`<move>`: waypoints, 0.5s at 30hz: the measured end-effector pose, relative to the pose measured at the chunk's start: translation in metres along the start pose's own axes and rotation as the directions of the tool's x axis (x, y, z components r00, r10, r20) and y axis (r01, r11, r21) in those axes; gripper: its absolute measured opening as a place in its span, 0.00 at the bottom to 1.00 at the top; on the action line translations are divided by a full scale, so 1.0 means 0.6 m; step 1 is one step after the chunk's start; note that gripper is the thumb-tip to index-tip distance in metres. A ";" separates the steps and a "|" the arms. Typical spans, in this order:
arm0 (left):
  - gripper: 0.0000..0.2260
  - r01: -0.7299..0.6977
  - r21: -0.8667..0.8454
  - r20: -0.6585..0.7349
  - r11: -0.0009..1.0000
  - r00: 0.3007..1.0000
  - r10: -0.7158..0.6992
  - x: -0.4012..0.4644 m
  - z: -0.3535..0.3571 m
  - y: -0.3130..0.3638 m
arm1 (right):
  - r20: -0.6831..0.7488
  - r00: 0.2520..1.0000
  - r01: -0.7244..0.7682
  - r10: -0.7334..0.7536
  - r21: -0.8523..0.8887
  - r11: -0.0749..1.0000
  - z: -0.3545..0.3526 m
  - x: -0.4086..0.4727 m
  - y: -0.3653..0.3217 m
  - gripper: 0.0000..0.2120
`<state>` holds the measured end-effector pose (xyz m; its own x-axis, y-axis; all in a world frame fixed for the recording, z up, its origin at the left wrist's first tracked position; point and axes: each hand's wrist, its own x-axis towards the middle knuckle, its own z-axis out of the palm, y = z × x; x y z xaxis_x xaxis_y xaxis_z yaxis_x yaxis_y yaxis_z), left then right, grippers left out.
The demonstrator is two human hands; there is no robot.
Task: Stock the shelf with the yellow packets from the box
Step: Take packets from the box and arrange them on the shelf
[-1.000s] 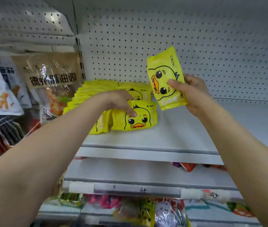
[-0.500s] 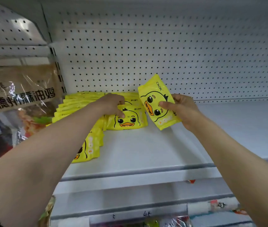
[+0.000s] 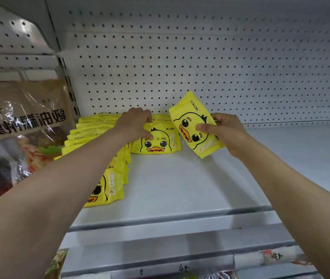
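Note:
My right hand (image 3: 225,132) grips a yellow duck packet (image 3: 192,125), tilted, just above the white shelf (image 3: 180,188) and right of the stocked packets. My left hand (image 3: 137,123) holds the top edge of the front yellow packet (image 3: 157,142) of a short row standing near the pegboard back. A longer row of yellow packets (image 3: 99,150) leans along the shelf's left side, partly hidden by my left forearm. The box is out of view.
A perforated white back panel (image 3: 210,63) closes the shelf behind. A large brown snack bag (image 3: 23,117) hangs in the neighbouring bay at left. Lower shelves with price strips (image 3: 170,268) and colourful goods lie below. The shelf's right half is bare.
The view rose and neared the shelf. My right hand brought its packet down and in beside the short row. My left hand shifted from the packet's face to its top edge.

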<state>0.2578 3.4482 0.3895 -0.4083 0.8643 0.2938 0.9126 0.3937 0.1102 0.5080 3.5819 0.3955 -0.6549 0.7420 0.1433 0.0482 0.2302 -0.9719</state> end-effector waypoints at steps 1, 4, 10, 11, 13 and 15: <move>0.24 0.010 -0.016 0.003 1.000 1.000 -0.010 -0.001 0.000 -0.001 | 0.015 1.000 -0.004 0.004 -0.026 1.000 0.003 0.002 -0.002 0.13; 0.15 -0.001 -0.232 -0.131 0.973 0.991 -0.030 -0.009 -0.020 0.000 | 0.099 0.995 0.012 0.006 -0.179 0.984 0.010 0.012 -0.008 0.12; 0.20 -0.086 -0.345 0.069 0.934 0.991 0.117 -0.050 -0.081 0.062 | 0.301 0.953 0.120 0.030 -0.466 0.876 0.061 0.045 -0.023 0.13; 0.24 -0.084 -0.225 0.154 0.971 0.981 0.121 -0.053 -0.079 0.065 | 0.329 0.944 0.144 0.038 -0.511 0.847 0.076 0.049 -0.021 0.13; 0.27 -0.092 0.008 0.231 0.996 0.969 0.088 -0.056 -0.067 0.061 | 0.367 0.929 0.186 0.048 -0.575 0.797 0.102 0.054 -0.018 0.13; 0.23 -0.076 0.106 0.213 0.991 0.976 0.052 -0.059 -0.059 0.052 | 0.381 0.924 0.221 0.020 -0.578 0.786 0.122 0.056 -0.015 0.14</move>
<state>0.3014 3.4188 0.4159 -0.3550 0.9305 0.0900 0.9338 0.3576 -0.0135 0.4307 3.5587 0.3954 -0.8918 0.4506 0.0422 0.3286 0.7089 -0.6241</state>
